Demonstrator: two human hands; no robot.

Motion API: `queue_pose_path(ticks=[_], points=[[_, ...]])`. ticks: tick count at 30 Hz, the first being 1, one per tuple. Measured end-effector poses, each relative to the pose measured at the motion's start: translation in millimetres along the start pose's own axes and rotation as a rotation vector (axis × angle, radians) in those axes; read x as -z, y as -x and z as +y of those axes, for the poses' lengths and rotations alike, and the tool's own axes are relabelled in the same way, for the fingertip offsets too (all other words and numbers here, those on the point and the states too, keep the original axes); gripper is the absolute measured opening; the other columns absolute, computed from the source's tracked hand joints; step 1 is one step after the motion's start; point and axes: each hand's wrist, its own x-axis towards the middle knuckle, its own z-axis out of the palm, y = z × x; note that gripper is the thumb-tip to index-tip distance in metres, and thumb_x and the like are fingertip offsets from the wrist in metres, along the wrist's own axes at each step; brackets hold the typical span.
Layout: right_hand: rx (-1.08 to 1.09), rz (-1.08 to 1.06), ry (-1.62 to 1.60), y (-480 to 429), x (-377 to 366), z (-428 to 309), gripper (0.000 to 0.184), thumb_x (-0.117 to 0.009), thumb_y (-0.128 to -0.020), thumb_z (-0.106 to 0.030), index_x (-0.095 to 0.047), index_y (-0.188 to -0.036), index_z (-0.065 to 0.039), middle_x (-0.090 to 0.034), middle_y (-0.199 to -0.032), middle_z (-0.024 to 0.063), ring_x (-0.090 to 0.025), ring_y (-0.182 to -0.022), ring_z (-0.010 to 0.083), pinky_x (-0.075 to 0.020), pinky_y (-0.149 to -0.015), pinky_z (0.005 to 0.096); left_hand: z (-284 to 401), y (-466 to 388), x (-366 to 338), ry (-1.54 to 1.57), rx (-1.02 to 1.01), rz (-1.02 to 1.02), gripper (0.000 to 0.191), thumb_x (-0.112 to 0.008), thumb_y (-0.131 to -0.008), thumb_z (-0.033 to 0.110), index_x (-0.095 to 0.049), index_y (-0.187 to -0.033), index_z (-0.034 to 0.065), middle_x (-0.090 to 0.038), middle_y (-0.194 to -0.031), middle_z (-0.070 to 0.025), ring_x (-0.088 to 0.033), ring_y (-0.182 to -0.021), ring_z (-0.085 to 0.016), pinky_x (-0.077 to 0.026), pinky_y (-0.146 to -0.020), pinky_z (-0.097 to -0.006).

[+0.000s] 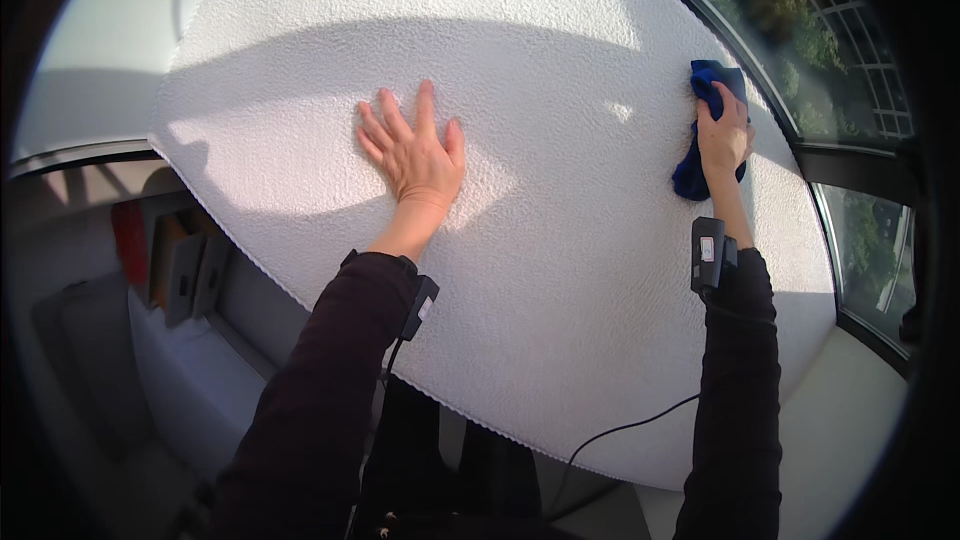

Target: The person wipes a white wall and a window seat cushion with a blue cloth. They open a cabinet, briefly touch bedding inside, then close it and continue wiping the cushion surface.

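Observation:
A white textured fabric mat or pad [540,202] with a stitched edge spreads before me, beside a window. My left hand [416,154] lies palm down on it near the middle, fingers spread, holding nothing. Over at the right edge of the fabric, near the window frame, my right hand [726,131] grips a crumpled dark blue cloth [691,176]. The cloth rests on the white fabric, and part of it is hidden under my fingers and palm.
A dark window frame [847,165] borders the fabric on the right. Boxes or files [180,270] and a red item [130,240] stand lower left. Small black devices [706,255] are strapped at both wrists; a black cable [626,427] runs from the right arm.

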Motion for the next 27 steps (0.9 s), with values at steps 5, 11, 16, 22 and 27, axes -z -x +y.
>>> queue_pose_path(ticks=[5,11,16,22,27], points=[[0.588,-0.147,-0.479,108.4,36.5,-115.0,0.038,-0.068,-0.072,-0.012,-0.064,-0.109,-0.021,-0.062,-0.103,0.0012,-0.056,-0.087,0.0280,-0.0444,-0.076,0.0414,-4.6,-1.0,-2.9,-0.008,-0.005,0.019,0.055,-0.054,-0.086,0.039,-0.047,-0.137,0.0198,-0.028,-0.142,-0.0249,-0.014,-0.136,-0.051,-0.009,-0.109,-0.0608],[0.906,-1.097,-0.673,355.0,151.2,-70.2,0.039,-0.065,-0.065,-0.006,-0.064,-0.103,-0.014,-0.059,-0.090,0.0030,-0.058,-0.083,0.0220,-0.0477,-0.077,0.0350,6.3,-3.0,-1.3,0.010,-0.008,0.020,0.056,-0.056,-0.085,0.039,-0.047,-0.137,0.0210,-0.029,-0.142,-0.0238,-0.016,-0.135,-0.050,-0.010,-0.109,-0.0608],[0.105,-0.772,-1.076,193.8,177.0,-58.1,0.039,-0.066,-0.081,-0.006,-0.057,-0.119,-0.006,-0.062,-0.107,0.0097,-0.060,-0.099,0.0203,-0.0468,-0.085,0.0317,-3.2,0.3,-3.4,0.003,0.002,0.028,0.056,-0.056,-0.085,0.039,-0.047,-0.137,0.0213,-0.029,-0.142,-0.0238,-0.016,-0.135,-0.051,-0.010,-0.109,-0.0612],[0.261,-0.561,-0.143,44.4,79.0,-1.6,0.098,-0.062,-0.066,-0.077,-0.030,-0.146,-0.029,-0.019,-0.152,0.0175,-0.018,-0.139,0.0453,-0.0274,-0.109,0.0533,1.8,-0.3,-8.1,0.025,-0.020,0.040,0.055,-0.056,-0.085,0.039,-0.047,-0.137,0.0212,-0.029,-0.141,-0.0246,-0.016,-0.134,-0.051,-0.009,-0.109,-0.0621],[0.355,-0.112,-0.113,86.0,35.6,-2.8,0.048,-0.077,-0.072,-0.035,-0.062,-0.115,-0.024,-0.048,-0.126,0.0075,-0.041,-0.116,0.0383,-0.0420,-0.094,0.0456,3.9,-2.0,-9.1,0.030,-0.057,0.060,0.054,-0.053,-0.086,0.040,-0.048,-0.136,0.0196,-0.029,-0.141,-0.0258,-0.017,-0.133,-0.053,-0.009,-0.108,-0.0628]])
